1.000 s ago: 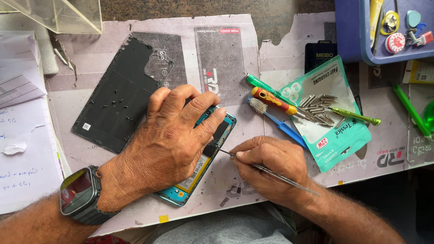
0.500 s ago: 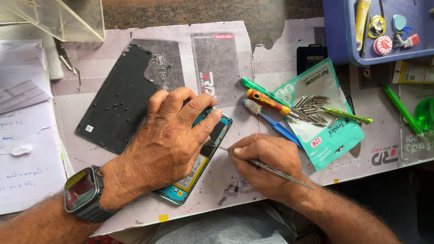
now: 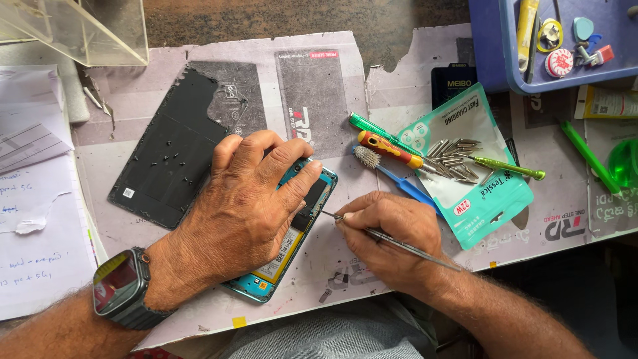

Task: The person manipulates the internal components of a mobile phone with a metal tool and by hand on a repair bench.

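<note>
An opened teal phone (image 3: 312,199) lies face down on the worktable, its insides and battery showing. My left hand (image 3: 246,199) presses flat on it and covers most of it. A smartwatch sits on that wrist. My right hand (image 3: 392,233) grips a thin metal tool (image 3: 399,242) like a pen. The tool's tip touches the phone's right edge, just below my left thumb.
A black back panel (image 3: 173,153) dotted with small screws lies at the left. Screwdrivers (image 3: 392,149), a brush and several metal bits rest on a teal packet (image 3: 472,179) at the right. A blue tray (image 3: 492,46) of parts stands top right, papers (image 3: 33,199) far left.
Both hands stay in nearly the same place. The tool tip remains at the phone's edge; the view has shifted slightly.
</note>
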